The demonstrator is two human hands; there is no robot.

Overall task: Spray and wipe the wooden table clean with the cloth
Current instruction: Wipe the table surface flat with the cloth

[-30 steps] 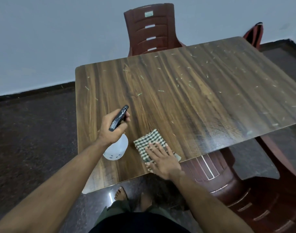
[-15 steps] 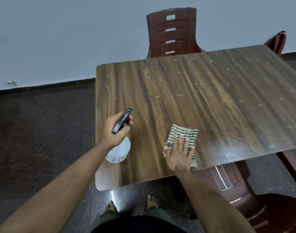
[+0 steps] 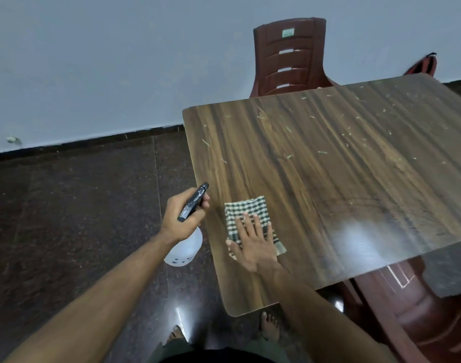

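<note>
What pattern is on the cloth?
The cloth has a dark green and cream check pattern, seen in the head view.

Wooden table [image 3: 315,179] bears a checked cloth [image 3: 246,213] and pale scraps [image 3: 322,152]

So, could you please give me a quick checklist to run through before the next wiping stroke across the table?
1. Cloth flat under the palm: ok. The right hand presses the checked cloth with straight fingers.
2. Spray bottle held securely: ok. The left hand grips the spray bottle by its black trigger head.
3. Nozzle over the table: not ok. The bottle hangs beside the table's left edge, mostly over the floor.
4. Debris left to wipe: ok, there is work ahead. Pale flecks cover the far part of the wooden table.
5. Surface wet enough: cannot tell; only a glare patch shows near the right.
</note>
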